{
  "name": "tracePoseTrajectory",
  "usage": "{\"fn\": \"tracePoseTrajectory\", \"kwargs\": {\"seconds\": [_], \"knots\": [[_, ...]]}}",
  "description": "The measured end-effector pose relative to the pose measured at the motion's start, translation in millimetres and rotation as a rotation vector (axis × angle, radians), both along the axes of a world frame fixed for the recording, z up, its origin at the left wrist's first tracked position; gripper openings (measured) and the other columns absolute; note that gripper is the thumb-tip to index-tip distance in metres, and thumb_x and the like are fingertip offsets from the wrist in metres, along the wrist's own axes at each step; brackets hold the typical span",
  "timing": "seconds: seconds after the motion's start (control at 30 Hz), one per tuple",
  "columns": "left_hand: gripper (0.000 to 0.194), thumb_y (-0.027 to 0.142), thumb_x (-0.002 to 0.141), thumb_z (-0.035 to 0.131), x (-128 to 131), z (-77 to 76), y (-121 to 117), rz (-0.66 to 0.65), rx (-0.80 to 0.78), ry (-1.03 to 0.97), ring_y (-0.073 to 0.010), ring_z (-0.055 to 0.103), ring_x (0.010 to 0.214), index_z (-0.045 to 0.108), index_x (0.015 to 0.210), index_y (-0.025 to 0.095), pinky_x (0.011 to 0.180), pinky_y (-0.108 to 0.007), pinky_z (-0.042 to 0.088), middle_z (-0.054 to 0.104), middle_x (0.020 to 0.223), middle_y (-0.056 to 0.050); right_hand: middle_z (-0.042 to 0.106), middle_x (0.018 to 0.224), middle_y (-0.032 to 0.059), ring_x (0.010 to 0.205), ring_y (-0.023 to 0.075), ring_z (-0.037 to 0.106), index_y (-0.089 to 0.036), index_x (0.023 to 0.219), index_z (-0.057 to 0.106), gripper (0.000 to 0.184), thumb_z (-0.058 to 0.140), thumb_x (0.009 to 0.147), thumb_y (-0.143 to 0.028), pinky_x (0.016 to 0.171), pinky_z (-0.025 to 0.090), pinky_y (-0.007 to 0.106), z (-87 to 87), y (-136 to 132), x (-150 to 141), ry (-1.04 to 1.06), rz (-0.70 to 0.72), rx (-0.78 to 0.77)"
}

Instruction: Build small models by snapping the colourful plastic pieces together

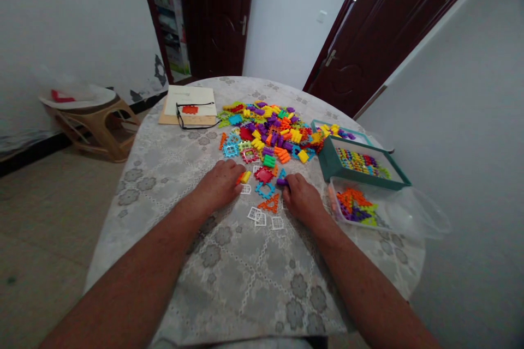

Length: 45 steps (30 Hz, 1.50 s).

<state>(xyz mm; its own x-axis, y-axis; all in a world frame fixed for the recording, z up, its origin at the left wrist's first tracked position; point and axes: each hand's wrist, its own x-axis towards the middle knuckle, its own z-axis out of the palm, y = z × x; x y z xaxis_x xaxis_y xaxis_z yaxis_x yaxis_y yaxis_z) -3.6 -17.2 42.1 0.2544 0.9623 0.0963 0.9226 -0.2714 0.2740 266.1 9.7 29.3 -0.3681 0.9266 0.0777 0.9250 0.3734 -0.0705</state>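
Prob. a home rm w/ 2 dark doors (380, 22) & floral tablecloth (254, 272).

Bright plastic everywhere here: the toy pieces (295, 134) look smooth with a soft sheen, and the chunkier ones are ribbed! The white lattice panels (277, 223) seem thin, matt plastic. Over there, the tub (333, 203) is see-through plastic, slick and filmy, while the teal box (368, 173) keeps a flat finish, card or plastic, hard to say. The tablecloth (249, 267) looks smooth, the cream sheet (190, 97) matt paper. And the right-hand door (380, 16) shines like varnished wood, its handle (331, 58) pale metal!
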Motion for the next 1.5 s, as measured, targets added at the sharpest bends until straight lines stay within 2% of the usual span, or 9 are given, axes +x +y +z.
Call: {"fn": "tracePoseTrajectory", "kwargs": {"seconds": [0.13,0.23,0.37,0.5,0.67,0.83,1.13,1.3,1.5], "knots": [[0.034,0.020,0.091,0.054,-3.2,-1.2,1.2,-0.016,0.005,-0.021,-0.0274,0.059,0.110,0.068,0.122,0.020,0.102,-0.042,0.046,0.067,0.119,-0.013,0.065,0.112,0.0135,0.097,0.0245,0.062,-0.017,0.111,0.065,0.023,0.047,0.099,-0.023,0.082,0.047,0.034,-7.1,5.6,5.3,0.193,0.051,-0.002],[0.038,0.015,0.089,0.052,-2.6,-0.7,1.5,-0.006,0.030,-0.007,-0.0266,0.058,0.110,0.068,0.123,0.020,0.104,-0.041,0.045,0.066,0.121,-0.012,0.067,0.100,0.0091,0.094,0.0240,0.062,-0.020,0.107,0.066,0.021,0.052,0.096,-0.032,0.080,0.049,0.034,-7.2,9.2,8.4,0.580,-0.014,-0.052],[0.045,0.011,0.090,0.049,-1.8,2.8,2.6,0.039,0.050,-0.016,-0.0273,0.056,0.117,0.065,0.131,0.018,0.105,-0.041,0.045,0.062,0.130,-0.014,0.060,0.079,0.0001,0.060,0.0161,0.049,-0.025,0.100,0.061,0.027,0.066,0.083,-0.045,0.050,0.036,0.026,0.1,9.3,8.3,1.298,-0.177,-0.511],[0.049,0.011,0.089,0.050,-4.4,3.8,6.5,0.060,0.048,-0.007,-0.0279,0.055,0.118,0.065,0.134,0.022,0.106,-0.042,0.045,0.061,0.130,-0.013,0.068,0.102,0.0030,0.063,0.0139,0.049,-0.029,0.107,0.061,0.042,0.075,0.072,-0.046,0.046,0.029,0.023,11.6,4.9,8.9,1.681,-0.094,-0.828],[0.046,0.022,0.090,0.056,-6.0,0.2,11.2,0.035,0.065,0.016,-0.0294,0.054,0.119,0.066,0.136,0.023,0.107,-0.043,0.043,0.059,0.123,-0.013,0.069,0.100,0.0048,0.064,0.0156,0.051,-0.027,0.091,0.063,0.040,0.067,0.081,-0.066,0.047,0.032,0.024,14.0,4.1,10.0,1.705,-0.118,-0.843],[0.040,0.035,0.091,0.063,2.0,-1.1,12.5,0.021,0.018,0.020,-0.0302,0.055,0.113,0.069,0.129,0.025,0.102,-0.043,0.046,0.058,0.122,-0.013,0.064,0.085,0.0029,0.063,0.0146,0.055,-0.023,0.082,0.065,0.029,0.076,0.077,-0.049,0.043,0.032,0.022,8.1,4.4,8.5,1.683,-0.099,-0.919],[0.030,0.026,0.086,0.065,10.4,-6.1,15.3,0.006,0.158,-0.124,-0.0279,0.057,0.109,0.058,0.114,0.016,0.100,-0.043,0.049,0.061,0.114,-0.013,0.068,0.081,0.0027,0.063,0.0127,0.057,-0.020,0.093,0.069,0.031,0.087,0.074,-0.038,0.045,0.046,0.020,-3.7,1.8,-1.4,1.586,-0.064,-0.921],[0.032,0.023,0.088,0.061,44.2,6.2,-9.8,-0.148,0.372,-0.388,-0.0278,0.055,0.117,0.052,0.118,0.017,0.107,-0.045,0.047,0.058,0.118,-0.013,0.071,0.096,0.0049,0.074,0.0158,0.064,-0.022,0.099,0.071,0.035,0.085,0.081,-0.048,0.051,0.051,0.022,1.9,-7.9,-14.9,1.656,-0.071,-0.855],[0.042,0.020,0.077,0.065,82.4,3.9,-30.8,-0.200,0.353,-0.459,-0.0310,0.051,0.118,0.055,0.118,0.018,0.105,-0.049,0.047,0.056,0.123,-0.014,0.073,0.111,0.0078,0.098,0.0219,0.070,-0.020,0.116,0.071,0.052,0.091,0.075,-0.047,0.081,0.057,0.029,3.1,-26.8,-27.0,1.657,0.171,-1.098]]}}
